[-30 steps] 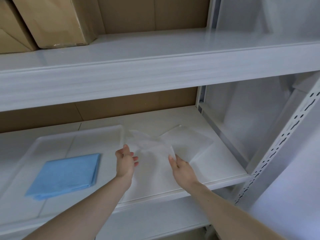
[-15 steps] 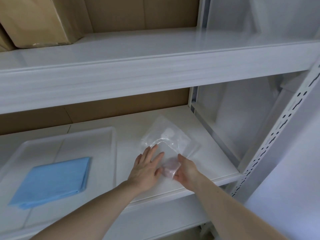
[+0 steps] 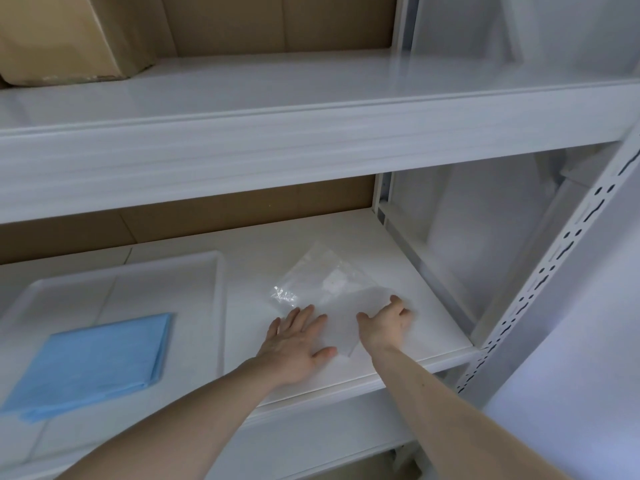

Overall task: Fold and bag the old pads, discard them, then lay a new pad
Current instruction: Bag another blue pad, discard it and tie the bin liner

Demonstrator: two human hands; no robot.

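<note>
- Your left hand (image 3: 297, 341) lies flat, fingers straight, pressing the near left part of the clear bag (image 3: 325, 296) onto the shelf (image 3: 398, 258).
- Your right hand (image 3: 383, 323) rests on the bag's near right part, fingers bent over its edge; whether they grip it, you cannot tell.
- The bag lies near the shelf's front right corner.
- The folded blue pad (image 3: 93, 362) lies in the white tray (image 3: 218, 306) toward the shelf's left front edge.
- A cardboard box (image 3: 65, 36) stands on the upper shelf (image 3: 311, 133).

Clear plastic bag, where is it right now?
Head view: the clear plastic bag lies flat on the lower white shelf, right of the white tray, with the left hand and right hand on its near edge.
</note>
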